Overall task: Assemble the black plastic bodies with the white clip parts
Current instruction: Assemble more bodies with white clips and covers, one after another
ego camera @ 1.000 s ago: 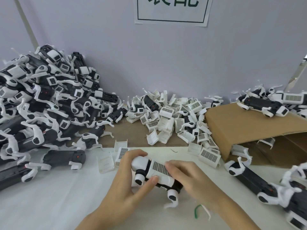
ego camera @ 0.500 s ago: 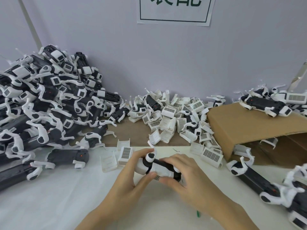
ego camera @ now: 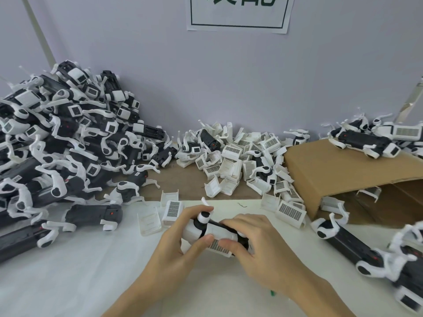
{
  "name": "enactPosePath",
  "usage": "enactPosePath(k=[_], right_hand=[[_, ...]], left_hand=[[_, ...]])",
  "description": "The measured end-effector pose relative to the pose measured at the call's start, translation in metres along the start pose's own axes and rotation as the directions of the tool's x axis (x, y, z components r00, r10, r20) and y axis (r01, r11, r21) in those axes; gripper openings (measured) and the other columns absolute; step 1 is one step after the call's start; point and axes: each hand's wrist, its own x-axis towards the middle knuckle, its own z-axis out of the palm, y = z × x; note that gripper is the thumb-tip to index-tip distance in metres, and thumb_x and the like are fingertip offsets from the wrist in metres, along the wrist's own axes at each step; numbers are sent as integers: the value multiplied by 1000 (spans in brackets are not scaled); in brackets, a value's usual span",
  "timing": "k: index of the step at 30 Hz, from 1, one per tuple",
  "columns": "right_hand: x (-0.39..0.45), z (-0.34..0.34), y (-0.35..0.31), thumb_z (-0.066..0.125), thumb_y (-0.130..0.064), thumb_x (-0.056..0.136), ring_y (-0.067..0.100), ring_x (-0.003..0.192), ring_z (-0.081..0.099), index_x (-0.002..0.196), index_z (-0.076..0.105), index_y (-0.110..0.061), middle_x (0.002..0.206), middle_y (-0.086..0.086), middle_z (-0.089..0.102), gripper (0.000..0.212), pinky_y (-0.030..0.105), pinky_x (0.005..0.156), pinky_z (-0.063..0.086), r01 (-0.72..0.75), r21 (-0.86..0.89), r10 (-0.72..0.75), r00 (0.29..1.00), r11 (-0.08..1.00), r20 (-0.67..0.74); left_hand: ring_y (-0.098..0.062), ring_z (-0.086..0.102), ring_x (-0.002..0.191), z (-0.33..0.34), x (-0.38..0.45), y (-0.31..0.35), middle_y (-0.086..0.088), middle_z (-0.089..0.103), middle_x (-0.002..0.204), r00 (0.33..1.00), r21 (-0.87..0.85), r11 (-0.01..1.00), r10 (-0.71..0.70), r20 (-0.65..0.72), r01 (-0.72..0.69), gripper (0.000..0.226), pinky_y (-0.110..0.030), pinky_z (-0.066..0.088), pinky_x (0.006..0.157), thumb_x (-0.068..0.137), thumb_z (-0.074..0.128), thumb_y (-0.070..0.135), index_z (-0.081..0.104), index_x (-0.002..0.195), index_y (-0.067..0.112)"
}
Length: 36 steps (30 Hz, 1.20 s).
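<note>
At the far left a tall heap of assembled bodies (ego camera: 68, 138) leans against the wall, black housings with white arms tangled together. Just near of it two more black units (ego camera: 91, 215) lie flat on the white-covered bench (ego camera: 68, 271). Loose white clip parts (ego camera: 148, 219) sit on the bench just left of the hands.

In the near middle the left hand (ego camera: 176, 250) grips the left end of the black plastic body (ego camera: 206, 229), fingers curled over its far side and the thumb pressed on the near face. The body is held just above the bench, between both hands, with a white round knob at its upper left end. The right hand (ego camera: 263, 250) grips its right end, fingers wrapped over the top, thumb tip pressing the white clip part (ego camera: 217, 244) with the grid pattern against the body's near side, close to the left thumb.

Beyond the hands, a pile of white clips (ego camera: 240, 161) spreads along the wall. To the right lies a tipped cardboard box (ego camera: 332, 175) with more units on top, and further black bodies (ego camera: 348, 245) rest at the near right.
</note>
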Motion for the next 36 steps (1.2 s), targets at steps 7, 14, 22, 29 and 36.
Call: enactPosePath(k=[7, 14, 22, 29, 36], right_hand=[[0, -7, -8, 59, -37, 105, 7, 66, 60, 110, 68, -31, 70, -12, 65, 12, 15, 65, 44, -246, 539, 287, 958, 806, 7], [2, -12, -8, 46, -49, 108, 11, 108, 71, 119, 71, -32, 113, -9, 75, 33, 31, 97, 55, -380, 658, 351, 918, 650, 184], [-4, 9, -7, 77, -32, 93, 1, 103, 62, 134, 60, -37, 121, -29, 59, 44, 26, 86, 52, -127, 153, 135, 990, 980, -44], [-5, 12, -6, 77, -38, 91, 6, 96, 54, 119, 61, -35, 106, -25, 62, 33, 14, 76, 40, -83, -25, 81, 992, 996, -100], [-6, 13, -8, 79, -32, 91, 7, 107, 57, 135, 55, -39, 128, -28, 59, 51, 16, 89, 44, -24, -35, 21, 996, 999, -89]], left_hand=[[-15, 46, 143, 3, -2, 7, 15, 50, 144, 990, 210, 973, 118, -80, -98, 66, -11, 33, 110, 90, 77, 51, 49, 150, 44], [-19, 63, 120, 3, -3, 6, 6, 62, 124, 992, 161, 981, 117, -54, -107, 34, -17, 47, 92, 92, 80, 39, 69, 124, 36], [-15, 61, 112, 1, 2, 9, 9, 59, 115, 992, -3, 997, -83, -98, 83, 30, -13, 46, 87, 89, 76, 30, 71, 118, 38], [-18, 62, 103, 0, 1, 11, 3, 58, 107, 995, -51, 997, -67, -68, 64, 29, -17, 49, 86, 88, 78, 24, 72, 113, 37], [-24, 61, 117, 5, -1, 11, 3, 59, 118, 993, 31, 998, 59, -105, -56, 34, -23, 51, 93, 88, 81, 21, 72, 118, 35]])
